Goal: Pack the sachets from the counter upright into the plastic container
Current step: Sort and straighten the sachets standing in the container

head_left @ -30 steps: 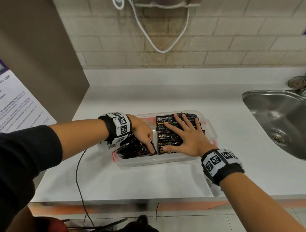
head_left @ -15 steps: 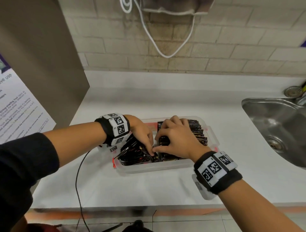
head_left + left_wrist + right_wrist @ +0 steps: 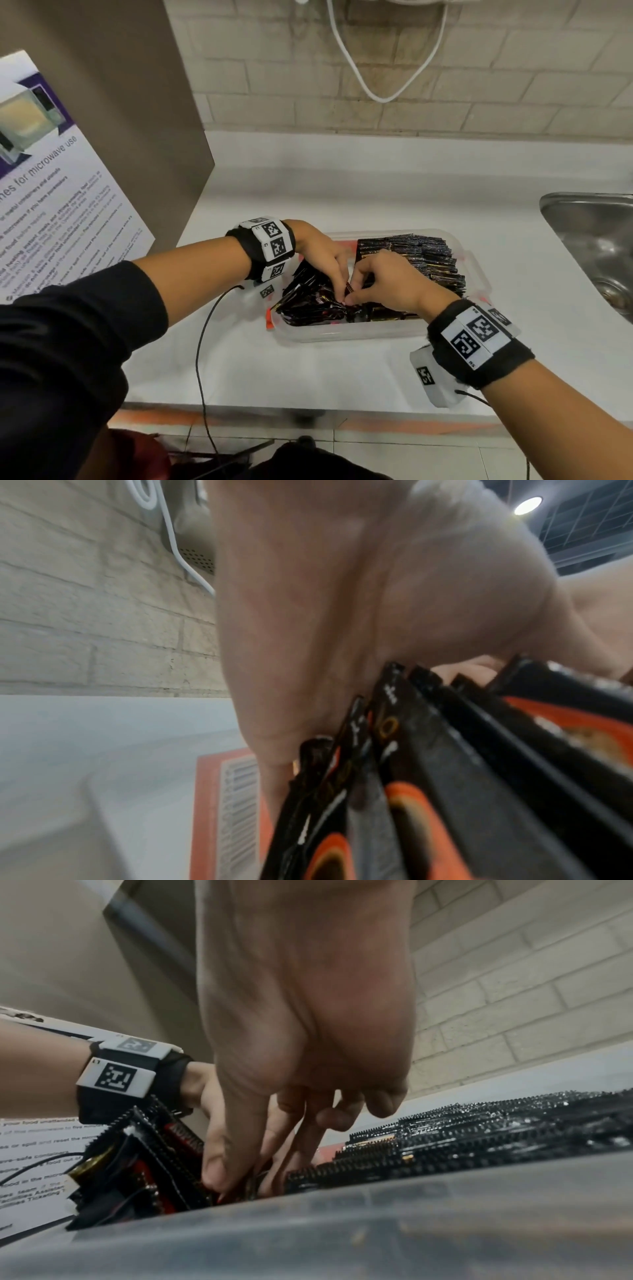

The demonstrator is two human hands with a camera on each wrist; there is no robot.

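Observation:
A clear plastic container (image 3: pixel 346 337) stands on the white counter (image 3: pixel 308 377). Its right part holds a tight row of upright black sachets (image 3: pixel 421 255) (image 3: pixel 479 1123). In its left part, several black and red sachets (image 3: pixel 308 305) (image 3: pixel 428 750) lean loosely. My left hand (image 3: pixel 337 286) (image 3: pixel 308 669) reaches down into this leaning bunch, fingers on one side and thumb on the other. My right hand (image 3: pixel 356 296) (image 3: pixel 240 1177) meets it at the gap between the two groups and pinches one sachet edge (image 3: pixel 349 287) between thumb and forefinger. The fingertips are partly hidden among the packets.
A steel sink (image 3: pixel 596 246) is set into the counter at the right. A brown panel (image 3: pixel 120 102) with a printed microwave notice (image 3: pixel 51 205) stands at the left. A black cable (image 3: pixel 200 342) runs from my left wrist over the counter's front edge. A white cord (image 3: pixel 376 96) hangs on the brick wall.
My right hand lay flat on the upright row a second ago; it has curled, slid left and now pinches a sachet at the gap. My left hand stayed in the leaning bunch.

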